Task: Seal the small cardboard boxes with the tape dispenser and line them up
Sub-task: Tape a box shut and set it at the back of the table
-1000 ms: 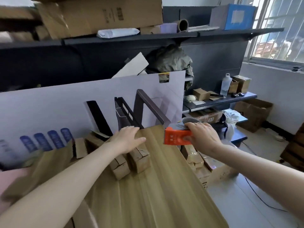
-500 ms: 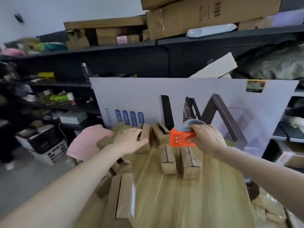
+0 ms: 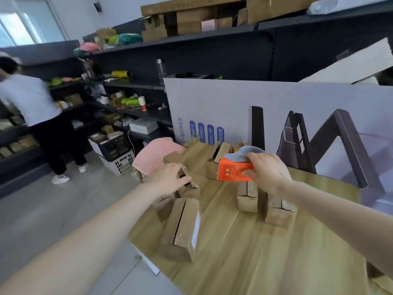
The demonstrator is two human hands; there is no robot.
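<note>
The right hand is clamped round an orange plastic tape dispenser, with the thumb on its side and the fingers over the grey roll on top. It holds the toothed edge out to the left, a sensible angle for drawing tape along a seam. The left hand lies with its thumb spread and its fingers fairly straight on a small brown cardboard box with open flaps. It seems to be steadying the box or pulling it in, so this one looks next for sealing.

Just below the dispenser, two small upright cardboard boxes stand side by side on the light wood-grain table, probably the start of the row. More small boxes are heaped near the table's far left corner. A longer cardboard carton with a white label lies near the left edge, in front of the open box, and may get in the way of sliding it across.

A tall white printed cardboard sheet stands along the back edge, walling the table off. Beyond the table, a person in a white top works at dark storage shelves.
</note>
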